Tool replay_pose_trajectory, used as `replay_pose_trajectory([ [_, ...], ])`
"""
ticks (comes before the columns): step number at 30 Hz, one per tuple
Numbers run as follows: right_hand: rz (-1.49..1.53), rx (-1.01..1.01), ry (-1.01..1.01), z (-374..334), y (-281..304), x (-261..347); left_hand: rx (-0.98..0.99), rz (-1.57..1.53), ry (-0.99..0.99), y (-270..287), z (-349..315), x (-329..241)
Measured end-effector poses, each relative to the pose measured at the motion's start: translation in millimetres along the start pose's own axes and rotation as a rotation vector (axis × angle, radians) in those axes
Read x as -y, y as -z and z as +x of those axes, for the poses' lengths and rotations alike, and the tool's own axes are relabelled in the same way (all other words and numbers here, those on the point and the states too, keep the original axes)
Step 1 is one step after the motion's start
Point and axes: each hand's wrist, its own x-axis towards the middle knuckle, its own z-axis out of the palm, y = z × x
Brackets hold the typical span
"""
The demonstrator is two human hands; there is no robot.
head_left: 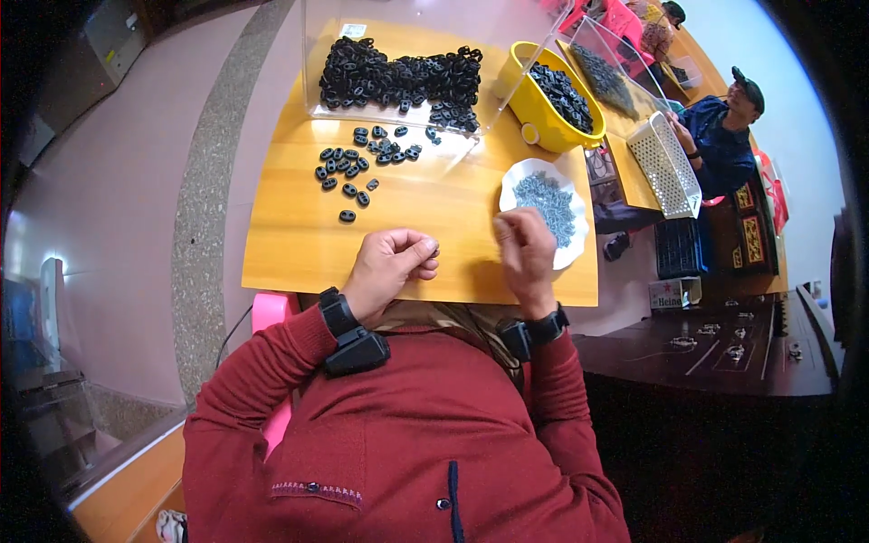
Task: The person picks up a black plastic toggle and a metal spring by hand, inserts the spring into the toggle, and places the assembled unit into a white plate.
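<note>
Above the table's near edge, my left hand [389, 270] is closed in a pinch, thumb against forefinger. A bit of a small dark piece shows at its fingertips; most of it is hidden. My right hand [528, 252] is over the near left rim of a white wavy-edged dish [512, 184], its fingers curled together and slightly blurred. Whatever it may hold is hidden. The dish contains a heap of small silvery-grey pieces [546, 204], too fine to make out singly. Several loose black oval two-holed pieces [348, 215], resembling cord stoppers, lie on the wooden table beyond my left hand.
A clear plastic box [398, 23] at the back holds a pile of similar black pieces [398, 80]. Right of it stands a yellow tub [534, 127] of black parts. A co-worker [720, 136] sits at another table with a white perforated basket [665, 163].
</note>
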Motion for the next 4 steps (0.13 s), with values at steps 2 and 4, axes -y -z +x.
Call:
replay_pose_trajectory([
  [2, -0.197, -0.088, -0.022, 4, 13, -15, 0.014, -0.006, 0.001, 0, 1, 1],
  [4, -0.36, -0.051, -0.09, 6, 26, -24, 0.031, -0.012, -0.001, -1, 3, 1],
])
